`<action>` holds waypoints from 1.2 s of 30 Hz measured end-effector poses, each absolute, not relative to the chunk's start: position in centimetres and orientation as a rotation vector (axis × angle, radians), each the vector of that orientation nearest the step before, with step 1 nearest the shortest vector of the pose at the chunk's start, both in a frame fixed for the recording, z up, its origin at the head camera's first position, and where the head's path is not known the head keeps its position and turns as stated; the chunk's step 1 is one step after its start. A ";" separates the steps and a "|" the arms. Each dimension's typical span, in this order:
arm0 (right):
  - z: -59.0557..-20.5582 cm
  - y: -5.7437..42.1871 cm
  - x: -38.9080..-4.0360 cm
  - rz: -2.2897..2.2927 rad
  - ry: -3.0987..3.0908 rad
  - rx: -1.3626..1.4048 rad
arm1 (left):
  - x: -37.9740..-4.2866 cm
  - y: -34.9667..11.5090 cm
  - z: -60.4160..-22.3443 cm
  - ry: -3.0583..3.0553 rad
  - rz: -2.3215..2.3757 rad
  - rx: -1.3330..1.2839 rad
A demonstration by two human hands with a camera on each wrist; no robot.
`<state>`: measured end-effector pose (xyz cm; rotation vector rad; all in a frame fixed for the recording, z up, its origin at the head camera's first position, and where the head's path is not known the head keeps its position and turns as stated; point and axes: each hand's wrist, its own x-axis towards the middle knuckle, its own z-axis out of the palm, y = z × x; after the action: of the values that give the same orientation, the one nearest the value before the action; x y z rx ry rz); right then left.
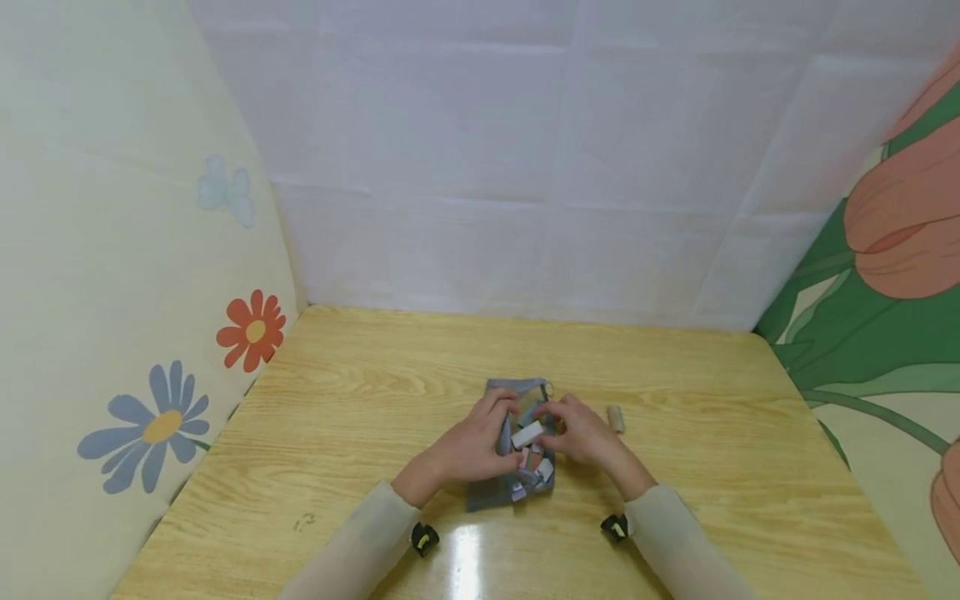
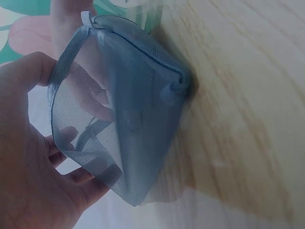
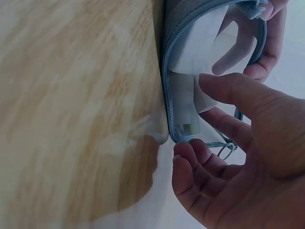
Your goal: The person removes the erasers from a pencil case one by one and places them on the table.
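A blue-grey mesh zip pouch (image 1: 477, 500) lies on the table, with several small white and coloured blocks in it. My left hand (image 1: 474, 440) holds the pouch by its side; in the left wrist view the thumb is at the rim and the fingers show behind the mesh (image 2: 143, 129). At the zipped mouth (image 3: 167, 95), my right hand (image 1: 585, 433) has its thumb and index finger on a white block (image 3: 204, 98), seemingly pinching it. Another white block (image 1: 527, 434) shows between the hands. The pouch wall hides part of the contents.
A small beige cylinder (image 1: 616, 418) is on the wooden table (image 1: 360, 367) just right of my right hand. A white cloth (image 1: 450, 167) hangs behind the table, with flower-patterned cloths at the left and right sides.
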<state>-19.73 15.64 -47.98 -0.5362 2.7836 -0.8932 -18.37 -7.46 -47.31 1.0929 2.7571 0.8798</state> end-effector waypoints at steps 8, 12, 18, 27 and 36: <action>-48.1 15.4 -20.0 -0.898 2.781 -0.493 | -18.4 -7.4 -47.5 2.777 0.867 1.113; -48.0 15.4 -19.9 -0.901 2.786 -0.494 | -18.4 -7.3 -47.4 2.777 0.857 1.114; -48.0 15.5 -19.8 -0.893 2.788 -0.508 | -18.4 -7.3 -47.5 2.777 0.861 1.108; -48.0 15.5 -19.9 -0.892 2.778 -0.512 | -18.3 -7.2 -47.3 2.775 0.853 1.087; -47.8 15.4 -19.9 -0.852 2.779 -0.472 | -18.4 -7.2 -47.5 2.779 0.838 1.086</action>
<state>-19.91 15.38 -47.84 -0.4720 2.7789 -0.8522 -18.37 -7.22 -47.51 1.0856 2.7788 0.8375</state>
